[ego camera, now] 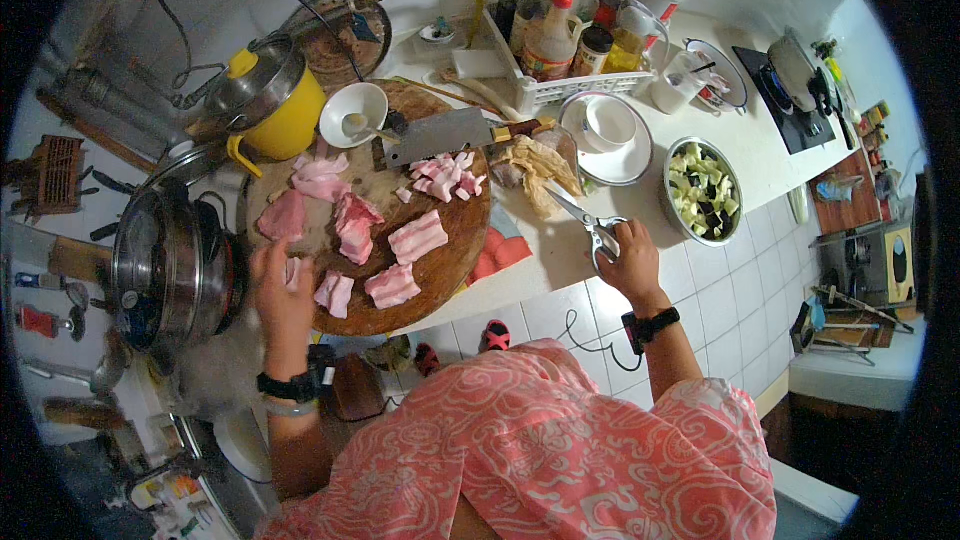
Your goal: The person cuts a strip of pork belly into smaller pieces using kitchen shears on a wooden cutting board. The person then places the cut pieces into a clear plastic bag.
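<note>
My right hand point(634, 259) grips the handles of metal kitchen scissors point(571, 208), whose blades reach toward a crumpled tan plastic bag point(536, 169) on the counter. Blurred, my left hand point(283, 292) is over the left front edge of a round wooden cutting board point(442, 270). A bit of pink meat shows between its fingers; whether it is held or lies behind them, I cannot tell. Chunks of pork belly point(418, 236), a lean piece of meat point(283, 216) and a heap of small cut pork pieces point(448, 176) lie on the board. Behind them rests a cleaver point(439, 136).
A white bowl with a spoon point(352, 116) sits at the board's back. Left are a yellow pot point(281, 109) and a lidded steel pot point(176, 270). Rightward stand a bottle crate point(585, 86), a bowl on a plate point(609, 124) and a steel bowl of cut vegetables point(703, 191).
</note>
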`<state>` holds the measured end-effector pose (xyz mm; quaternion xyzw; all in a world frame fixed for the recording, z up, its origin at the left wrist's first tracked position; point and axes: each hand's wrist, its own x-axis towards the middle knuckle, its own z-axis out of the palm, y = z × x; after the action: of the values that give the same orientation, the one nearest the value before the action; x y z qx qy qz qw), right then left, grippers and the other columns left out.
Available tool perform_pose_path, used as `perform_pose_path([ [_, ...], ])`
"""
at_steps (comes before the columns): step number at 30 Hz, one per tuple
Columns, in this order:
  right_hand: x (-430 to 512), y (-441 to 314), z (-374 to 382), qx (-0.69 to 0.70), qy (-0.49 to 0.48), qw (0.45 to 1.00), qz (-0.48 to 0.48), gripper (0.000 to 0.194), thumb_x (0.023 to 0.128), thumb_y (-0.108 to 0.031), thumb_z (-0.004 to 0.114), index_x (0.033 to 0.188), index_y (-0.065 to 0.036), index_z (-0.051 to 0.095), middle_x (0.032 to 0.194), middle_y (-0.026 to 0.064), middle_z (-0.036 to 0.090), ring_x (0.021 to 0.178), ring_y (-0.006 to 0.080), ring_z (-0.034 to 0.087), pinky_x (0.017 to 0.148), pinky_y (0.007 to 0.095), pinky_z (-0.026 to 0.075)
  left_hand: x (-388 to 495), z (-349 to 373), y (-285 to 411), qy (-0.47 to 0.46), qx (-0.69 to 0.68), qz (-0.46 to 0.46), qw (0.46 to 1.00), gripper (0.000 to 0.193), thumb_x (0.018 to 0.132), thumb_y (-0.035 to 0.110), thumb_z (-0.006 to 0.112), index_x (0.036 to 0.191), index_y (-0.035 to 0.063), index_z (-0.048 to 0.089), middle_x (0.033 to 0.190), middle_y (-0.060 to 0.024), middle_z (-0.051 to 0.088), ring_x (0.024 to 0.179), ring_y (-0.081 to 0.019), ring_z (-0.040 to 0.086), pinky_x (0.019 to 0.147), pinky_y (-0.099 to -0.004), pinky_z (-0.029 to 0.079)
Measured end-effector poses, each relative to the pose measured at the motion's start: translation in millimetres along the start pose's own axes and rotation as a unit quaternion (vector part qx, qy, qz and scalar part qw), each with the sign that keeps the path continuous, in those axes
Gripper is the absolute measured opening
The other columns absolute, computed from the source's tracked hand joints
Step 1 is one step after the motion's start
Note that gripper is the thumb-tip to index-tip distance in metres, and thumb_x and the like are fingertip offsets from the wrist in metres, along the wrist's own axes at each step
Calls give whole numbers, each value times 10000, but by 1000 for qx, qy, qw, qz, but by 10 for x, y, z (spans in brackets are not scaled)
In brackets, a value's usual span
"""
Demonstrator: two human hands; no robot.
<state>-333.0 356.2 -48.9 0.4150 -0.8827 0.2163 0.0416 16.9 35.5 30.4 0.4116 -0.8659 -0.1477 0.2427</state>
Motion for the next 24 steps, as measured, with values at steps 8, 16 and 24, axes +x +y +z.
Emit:
perform_pose_path([
  [8, -386, -3, -164, 61, 28, 993, 98, 392, 689, -236, 712, 980, -37, 539, 940, 151, 531, 866, 357, 541, 703, 432, 475, 311, 1344, 1834, -296, -68, 306, 903, 149, 781, 99, 583, 905, 36, 637, 897, -154, 605, 958, -346, 573, 787, -439, 488],
  [16, -1072, 8, -337, 204, 58, 952, 222, 478, 665, -227, 814, 949, 13, 513, 866, 135, 514, 763, 293, 539, 654, 370, 455, 435, 2640, 2305, -229, 130, 334, 905, 229, 840, 125, 508, 1020, 86, 644, 1066, -145, 578, 995, -329, 581, 787, -416, 510],
  [24, -1231, -16, -433, 351, 35, 901, 251, 445, 723, -205, 788, 990, -6, 493, 886, 73, 537, 744, 182, 516, 631, 305, 448, 433, 2240, 2442, -196, -88, 272, 938, 140, 838, 154, 537, 867, 53, 630, 770, -164, 645, 718, -338, 637, 622, -430, 499],
])
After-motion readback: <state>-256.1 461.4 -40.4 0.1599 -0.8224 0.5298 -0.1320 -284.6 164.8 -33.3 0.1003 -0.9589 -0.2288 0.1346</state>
